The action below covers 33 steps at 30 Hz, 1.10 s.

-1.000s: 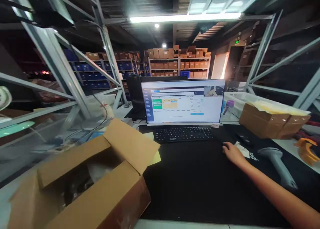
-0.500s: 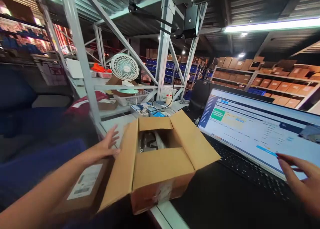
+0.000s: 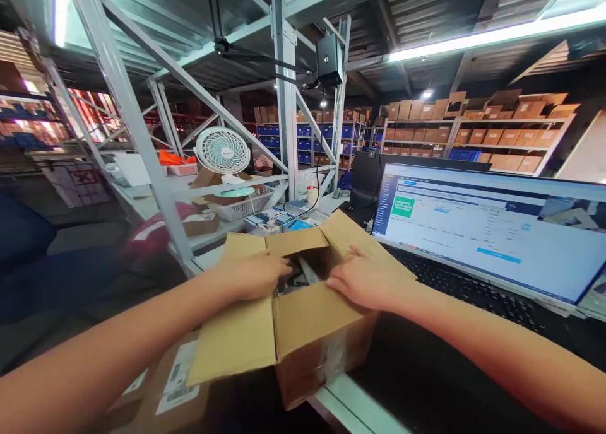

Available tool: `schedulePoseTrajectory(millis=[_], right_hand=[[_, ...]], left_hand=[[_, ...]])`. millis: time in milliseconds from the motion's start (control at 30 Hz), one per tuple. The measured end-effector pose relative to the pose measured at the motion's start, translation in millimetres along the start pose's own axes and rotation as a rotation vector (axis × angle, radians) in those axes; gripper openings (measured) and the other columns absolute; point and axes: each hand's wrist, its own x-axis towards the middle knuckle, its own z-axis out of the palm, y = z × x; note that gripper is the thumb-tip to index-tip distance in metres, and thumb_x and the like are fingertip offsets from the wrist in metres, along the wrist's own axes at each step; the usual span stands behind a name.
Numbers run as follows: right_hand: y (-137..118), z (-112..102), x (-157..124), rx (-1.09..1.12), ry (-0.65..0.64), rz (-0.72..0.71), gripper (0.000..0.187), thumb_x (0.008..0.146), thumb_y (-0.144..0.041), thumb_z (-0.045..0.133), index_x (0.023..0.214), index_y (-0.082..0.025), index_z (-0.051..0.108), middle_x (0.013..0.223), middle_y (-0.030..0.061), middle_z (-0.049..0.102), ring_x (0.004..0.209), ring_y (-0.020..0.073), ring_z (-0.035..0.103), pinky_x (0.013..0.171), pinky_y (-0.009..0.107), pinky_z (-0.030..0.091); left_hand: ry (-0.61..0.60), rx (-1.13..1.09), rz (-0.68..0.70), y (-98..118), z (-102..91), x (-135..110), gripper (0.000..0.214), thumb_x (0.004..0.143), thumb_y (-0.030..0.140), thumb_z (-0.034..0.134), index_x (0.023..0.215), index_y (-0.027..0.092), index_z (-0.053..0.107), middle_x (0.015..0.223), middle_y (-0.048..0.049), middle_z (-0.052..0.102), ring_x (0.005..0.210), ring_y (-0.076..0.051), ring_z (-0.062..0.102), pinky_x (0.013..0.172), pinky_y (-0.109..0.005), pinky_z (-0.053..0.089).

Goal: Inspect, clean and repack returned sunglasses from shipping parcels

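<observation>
An opened cardboard box [image 3: 310, 317] sits in front of me, its flaps folded outward and clear tape on its near side. Inside it lies a dark printed package [image 3: 293, 281], mostly hidden, with something pale and shiny beside it. My left hand [image 3: 258, 275] reaches across the left flap, its fingers bent loosely over the opening, holding nothing I can see. From the right comes my right hand [image 3: 362, 279], above the right flap near the opening, thumb apart from the fingers, with nothing visible in it.
A brown parcel with a white label [image 3: 177, 383] is at the lower left. To the right stand a monitor [image 3: 464, 232] and a keyboard [image 3: 454, 289]. Behind the box are a small fan [image 3: 223, 150], a white basket [image 3: 241, 208] and metal rack posts [image 3: 286, 106].
My right hand has come left from in front of the monitor to the box. My left hand has moved right, over the left flap to the opening. The view has shifted slightly.
</observation>
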Motion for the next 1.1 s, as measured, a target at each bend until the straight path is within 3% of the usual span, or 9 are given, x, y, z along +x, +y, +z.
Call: schedulePoseTrajectory(millis=[133,200,333,400,500,567,833,933,1100], right_hand=[[10,-17,-22,0.385,0.290,0.051,0.048,0.104,-0.033,0.040,0.058,-0.020,0.041,0.057,-0.0051,0.048,0.059,0.0116,0.050,0.114,0.047,0.036],[10,-29,-40,0.564,0.213,-0.014,0.054,0.102,-0.042,0.046,0.055,-0.020,0.032,0.053,-0.0076,0.038,0.053,0.0090,0.043,0.117,0.045,0.034],[3,-28,-68,0.620,-0.073,-0.214,0.046,0.093,-0.049,0.065,0.062,-0.020,0.048,0.083,-0.0010,0.066,0.086,0.0164,0.067,0.121,0.054,0.029],[0,-12,-76,0.464,-0.076,-0.203,0.038,0.079,-0.057,0.078,0.089,-0.021,0.068,0.119,0.0107,0.068,0.122,0.0307,0.061,0.115,0.061,0.035],[-1,15,-83,0.258,-0.026,-0.085,0.109,0.055,-0.069,0.088,0.146,-0.019,0.053,0.155,0.0288,0.038,0.147,0.0497,0.026,0.109,0.075,0.032],[0,27,-84,0.235,-0.062,-0.046,0.123,0.052,-0.073,0.087,0.155,-0.023,0.042,0.162,0.0291,0.022,0.150,0.0528,0.009,0.108,0.081,0.021],[-10,59,-87,0.343,0.030,0.054,0.059,0.065,-0.052,0.090,0.115,-0.024,0.074,0.161,0.0164,0.035,0.151,0.0480,0.004,0.111,0.078,0.028],[-13,82,-88,0.310,0.259,0.062,0.021,0.080,-0.032,0.083,0.092,-0.020,0.071,0.153,0.0142,0.048,0.152,0.0397,0.019,0.115,0.062,0.041],[-9,94,-84,0.268,0.416,-0.018,0.021,0.076,-0.026,0.086,0.083,-0.020,0.066,0.132,0.0136,0.067,0.132,0.0365,0.056,0.109,0.052,0.052]], left_hand=[[0.077,0.052,-0.019,-24,-3.4,-2,0.056,0.092,0.025,0.045,0.147,0.021,0.050,0.162,-0.0118,0.032,0.151,-0.028,0.030,0.123,-0.046,0.021],[0.192,0.109,-0.031,-35,-6.9,1,0.064,0.089,0.023,0.048,0.152,0.020,0.043,0.167,-0.0107,0.012,0.156,-0.028,0.014,0.125,-0.051,0.006],[0.263,0.044,-0.035,-60,-9.6,24,0.065,0.096,0.036,0.042,0.157,0.019,0.031,0.167,-0.0099,0.013,0.156,-0.024,0.012,0.123,-0.053,-0.011],[0.287,-0.007,-0.043,-71,-8.9,37,0.066,0.098,0.045,0.040,0.158,0.020,0.029,0.167,-0.0100,0.016,0.156,-0.024,0.015,0.121,-0.053,-0.016],[0.337,-0.091,-0.043,-84,-6.2,53,0.069,0.099,0.052,0.038,0.159,0.021,0.027,0.167,-0.0093,0.019,0.155,-0.024,0.016,0.121,-0.050,-0.017],[0.367,-0.183,-0.049,-92,-2.7,62,0.068,0.099,0.056,0.037,0.158,0.022,0.031,0.165,-0.0091,0.024,0.154,-0.024,0.019,0.122,-0.050,-0.014],[0.522,-0.751,-0.183,-114,33.8,93,0.072,0.094,0.069,0.028,0.117,0.017,0.072,0.132,-0.0126,0.067,0.125,-0.030,0.057,0.114,-0.043,0.034],[0.626,-0.971,-0.235,-109,49.2,97,0.088,0.088,0.081,0.020,0.096,0.014,0.077,0.104,-0.0140,0.075,0.100,-0.030,0.067,0.096,-0.042,0.048],[0.726,-1.242,-0.325,-99,67.7,106,0.105,0.074,0.093,-0.006,0.070,0.016,0.064,0.062,-0.0121,0.065,0.057,-0.022,0.062,0.058,-0.033,0.050]])
